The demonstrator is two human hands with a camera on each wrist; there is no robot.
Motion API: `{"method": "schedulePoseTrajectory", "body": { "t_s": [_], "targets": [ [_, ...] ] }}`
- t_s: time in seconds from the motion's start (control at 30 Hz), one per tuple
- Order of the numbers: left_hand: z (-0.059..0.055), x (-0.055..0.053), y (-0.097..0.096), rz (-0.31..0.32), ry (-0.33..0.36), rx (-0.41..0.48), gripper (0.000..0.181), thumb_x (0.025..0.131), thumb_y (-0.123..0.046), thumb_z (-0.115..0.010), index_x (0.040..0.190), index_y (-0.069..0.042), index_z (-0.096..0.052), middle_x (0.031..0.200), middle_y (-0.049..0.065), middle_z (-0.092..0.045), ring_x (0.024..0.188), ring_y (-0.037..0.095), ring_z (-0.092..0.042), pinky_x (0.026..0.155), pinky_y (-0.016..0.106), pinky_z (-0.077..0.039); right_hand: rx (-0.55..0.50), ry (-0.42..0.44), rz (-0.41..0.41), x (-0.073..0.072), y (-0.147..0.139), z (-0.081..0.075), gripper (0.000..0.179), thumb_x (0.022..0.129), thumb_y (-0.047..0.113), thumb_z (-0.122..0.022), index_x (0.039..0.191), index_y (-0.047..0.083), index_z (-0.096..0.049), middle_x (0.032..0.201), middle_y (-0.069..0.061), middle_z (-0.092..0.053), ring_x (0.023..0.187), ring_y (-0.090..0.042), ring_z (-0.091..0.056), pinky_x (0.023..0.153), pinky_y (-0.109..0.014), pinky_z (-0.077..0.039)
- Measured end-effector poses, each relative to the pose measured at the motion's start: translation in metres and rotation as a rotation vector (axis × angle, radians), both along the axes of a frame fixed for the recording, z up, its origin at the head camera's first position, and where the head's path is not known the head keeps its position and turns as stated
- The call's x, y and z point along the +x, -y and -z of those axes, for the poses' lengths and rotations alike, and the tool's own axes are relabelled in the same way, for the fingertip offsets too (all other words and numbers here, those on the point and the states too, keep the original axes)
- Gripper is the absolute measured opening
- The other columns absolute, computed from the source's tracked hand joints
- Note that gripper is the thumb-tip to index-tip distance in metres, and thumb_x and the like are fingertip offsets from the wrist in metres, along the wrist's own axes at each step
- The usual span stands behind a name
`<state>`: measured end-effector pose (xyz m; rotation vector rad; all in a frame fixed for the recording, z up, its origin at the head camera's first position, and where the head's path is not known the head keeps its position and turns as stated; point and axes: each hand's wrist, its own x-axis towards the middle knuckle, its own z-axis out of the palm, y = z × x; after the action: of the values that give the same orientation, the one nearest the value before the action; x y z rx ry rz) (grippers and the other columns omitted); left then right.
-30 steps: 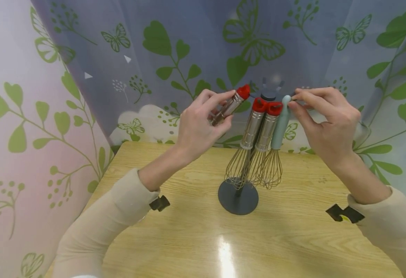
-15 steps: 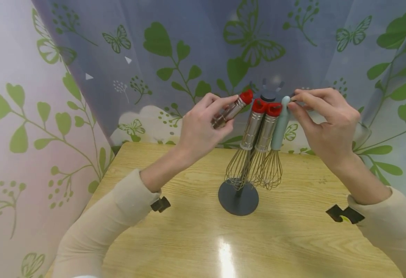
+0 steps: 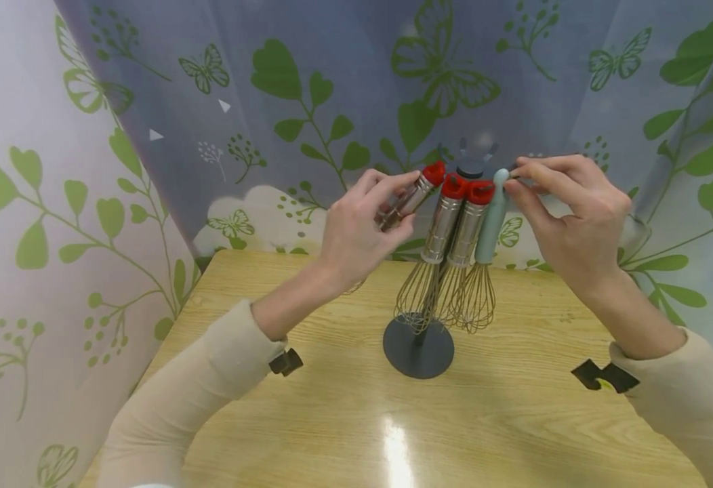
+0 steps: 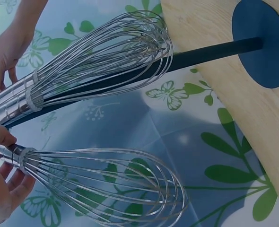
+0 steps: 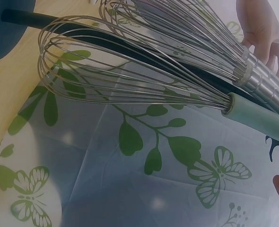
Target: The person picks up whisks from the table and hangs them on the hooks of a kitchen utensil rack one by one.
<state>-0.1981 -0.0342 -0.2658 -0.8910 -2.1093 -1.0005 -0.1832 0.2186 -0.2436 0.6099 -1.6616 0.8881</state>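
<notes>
My left hand (image 3: 359,227) grips a whisk (image 3: 410,196) by its metal handle with a red end. The red end is raised toward the top of a dark whisk stand (image 3: 419,359), and its wires show in the left wrist view below the handle (image 4: 17,157). Two similar whisks (image 3: 442,224) with red ends hang on the stand, beside a whisk with a pale green handle (image 3: 492,224). With thumb and fingers, my right hand (image 3: 579,213) pinches a hook at the stand's top, right by the green handle's end. The fingertips partly hide that hook.
The stand's round base rests on a light wooden table (image 3: 332,407). Behind it hangs a curtain (image 3: 344,54) printed with green leaves and butterflies. More dark hooks (image 3: 478,150) spread from the stand's top; another hook (image 5: 275,147) shows in the right wrist view.
My left hand has moved right and slightly down, bringing the whisk's red end close beside the hanging red-ended whisks. My right hand keeps its place.
</notes>
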Motion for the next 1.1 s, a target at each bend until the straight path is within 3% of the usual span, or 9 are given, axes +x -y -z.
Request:
{"method": "schedulePoseTrajectory", "body": {
  "t_s": [0.33, 0.7, 1.1],
  "targets": [
    [0.006, 0.000, -0.007, 0.014, 0.024, 0.019, 0.047, 0.091, -0.006, -0.075, 0.137, -0.007, -0.067, 0.111, 0.012, -0.070, 0.079, 0.019, -0.070, 0.062, 0.025, -0.055, 0.005, 0.001, 0.008, 0.000, -0.001, 0.002, 0.058, 0.095, 0.054, -0.075, 0.094, -0.004, -0.082, 0.094, -0.029, -0.077, 0.099, 0.023, -0.060, 0.080, -0.002, -0.039],
    [0.011, 0.000, -0.014, 0.043, 0.059, 0.048, 0.049, 0.091, -0.005, -0.075, 0.139, -0.002, -0.063, 0.113, 0.015, -0.068, 0.080, 0.021, -0.071, 0.069, 0.019, -0.060, 0.012, -0.003, 0.026, 0.000, -0.001, 0.002, 0.052, 0.095, 0.049, -0.077, 0.092, -0.003, -0.082, 0.093, -0.026, -0.078, 0.101, 0.007, -0.070, 0.081, -0.002, -0.040],
    [0.012, -0.002, -0.018, 0.038, 0.049, 0.046, 0.049, 0.092, -0.006, -0.076, 0.139, -0.003, -0.063, 0.115, 0.015, -0.068, 0.083, 0.021, -0.072, 0.071, 0.020, -0.061, 0.008, -0.010, 0.021, -0.001, -0.002, 0.002, 0.053, 0.095, 0.051, -0.076, 0.093, -0.002, -0.082, 0.093, -0.026, -0.078, 0.100, 0.011, -0.068, 0.079, -0.002, -0.039]
  ]
}}
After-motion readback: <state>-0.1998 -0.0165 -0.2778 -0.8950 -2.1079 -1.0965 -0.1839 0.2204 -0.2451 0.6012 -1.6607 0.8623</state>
